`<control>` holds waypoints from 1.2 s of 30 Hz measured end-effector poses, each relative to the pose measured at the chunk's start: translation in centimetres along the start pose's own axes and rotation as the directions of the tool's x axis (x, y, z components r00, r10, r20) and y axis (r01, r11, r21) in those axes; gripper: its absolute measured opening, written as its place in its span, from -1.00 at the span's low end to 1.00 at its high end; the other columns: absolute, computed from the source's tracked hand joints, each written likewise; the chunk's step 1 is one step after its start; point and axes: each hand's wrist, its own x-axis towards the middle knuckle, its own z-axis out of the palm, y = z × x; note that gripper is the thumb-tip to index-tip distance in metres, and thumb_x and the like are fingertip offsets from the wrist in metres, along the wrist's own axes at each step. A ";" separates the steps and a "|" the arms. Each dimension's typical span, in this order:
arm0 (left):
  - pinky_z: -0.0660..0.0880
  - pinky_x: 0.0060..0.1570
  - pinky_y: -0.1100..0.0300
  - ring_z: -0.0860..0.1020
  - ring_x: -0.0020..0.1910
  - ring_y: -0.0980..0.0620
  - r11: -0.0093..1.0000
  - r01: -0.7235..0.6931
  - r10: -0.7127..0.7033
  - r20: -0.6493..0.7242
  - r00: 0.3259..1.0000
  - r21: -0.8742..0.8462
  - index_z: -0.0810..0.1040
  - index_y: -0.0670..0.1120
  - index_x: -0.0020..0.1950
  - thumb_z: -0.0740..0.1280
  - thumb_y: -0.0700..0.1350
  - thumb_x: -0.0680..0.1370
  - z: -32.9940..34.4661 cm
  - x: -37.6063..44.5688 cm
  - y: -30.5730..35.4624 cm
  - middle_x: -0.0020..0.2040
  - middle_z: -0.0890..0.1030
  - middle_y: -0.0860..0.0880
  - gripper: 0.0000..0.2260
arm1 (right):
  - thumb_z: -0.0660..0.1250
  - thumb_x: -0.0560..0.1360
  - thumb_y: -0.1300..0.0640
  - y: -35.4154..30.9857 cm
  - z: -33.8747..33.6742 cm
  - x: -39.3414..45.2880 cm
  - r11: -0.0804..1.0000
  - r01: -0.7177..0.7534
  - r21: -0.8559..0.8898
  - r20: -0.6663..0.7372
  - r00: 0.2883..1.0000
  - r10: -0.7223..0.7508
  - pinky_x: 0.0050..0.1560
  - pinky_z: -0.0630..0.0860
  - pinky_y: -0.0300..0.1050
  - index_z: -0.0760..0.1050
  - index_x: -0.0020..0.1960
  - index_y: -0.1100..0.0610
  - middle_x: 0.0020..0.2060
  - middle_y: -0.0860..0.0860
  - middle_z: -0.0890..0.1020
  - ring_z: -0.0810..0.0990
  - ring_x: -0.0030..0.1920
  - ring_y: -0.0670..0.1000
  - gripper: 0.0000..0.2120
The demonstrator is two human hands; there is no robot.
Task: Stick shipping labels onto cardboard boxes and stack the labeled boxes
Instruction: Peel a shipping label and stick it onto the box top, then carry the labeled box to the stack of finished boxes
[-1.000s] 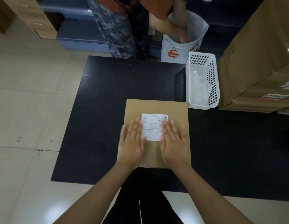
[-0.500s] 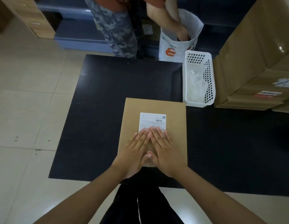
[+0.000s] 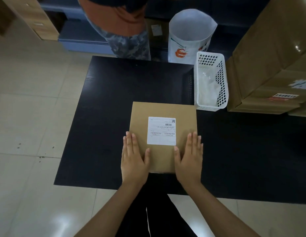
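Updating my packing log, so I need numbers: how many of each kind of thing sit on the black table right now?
Flat cardboard box with shipping label: 1
White basket: 1
Stacked cardboard boxes, cut off at the frame edge: at least 2
Total: at least 4

A flat cardboard box (image 3: 163,137) lies on the black desk (image 3: 114,103), with a white shipping label (image 3: 161,130) stuck on its top. The left hand (image 3: 134,161) lies flat on the box's left edge, the right hand (image 3: 189,161) flat on its right edge. Beyond the box's far right corner stands a white basket (image 3: 211,81).
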 end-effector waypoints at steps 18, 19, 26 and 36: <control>0.47 0.03 0.15 0.52 0.04 0.09 0.793 0.292 -0.312 0.055 0.949 -0.535 0.38 0.04 0.37 0.31 0.23 0.49 -5.9 0.2 -2.6 0.06 0.51 0.16 -0.48 | 0.31 0.50 -0.17 -2.7 -2.3 -1.4 0.751 -0.341 0.566 0.045 0.922 0.385 0.02 0.44 -0.12 0.38 0.34 0.04 0.18 -0.06 0.48 0.48 0.05 -0.09 -0.50; 0.47 0.00 0.16 0.53 0.03 0.08 0.798 0.280 -0.310 0.036 0.950 -0.534 0.38 0.03 0.37 0.31 0.23 0.49 -6.6 0.1 -2.7 0.05 0.51 0.16 -0.49 | 0.31 0.50 -0.17 -3.4 -2.7 -1.3 0.756 -0.327 0.567 0.038 0.927 0.373 0.03 0.44 -0.12 0.38 0.35 0.04 0.18 -0.06 0.48 0.47 0.05 -0.10 -0.50; 0.42 -0.14 0.20 0.53 -0.07 0.13 0.838 0.185 -0.224 -0.015 0.974 -0.514 0.43 0.04 0.30 0.29 0.24 0.49 -9.0 -0.5 -1.5 -0.03 0.53 0.19 -0.54 | 0.29 0.51 -0.19 -4.4 -5.3 -2.2 0.762 -0.275 0.586 -0.028 0.933 0.359 0.04 0.41 -0.13 0.38 0.34 0.05 0.18 -0.06 0.49 0.45 0.03 -0.12 -0.50; 0.51 -0.03 0.08 0.55 0.00 0.04 0.884 -0.028 0.163 0.251 0.954 -0.467 0.42 0.06 0.35 0.30 0.25 0.48 -1.9 -3.2 9.9 0.05 0.58 0.10 -0.50 | 0.29 0.48 -0.23 6.7 -11.0 -10.1 0.572 -0.443 0.691 -0.221 0.623 0.750 0.03 0.49 -0.07 0.46 0.25 -0.02 0.06 -0.12 0.56 0.52 0.01 -0.10 -0.57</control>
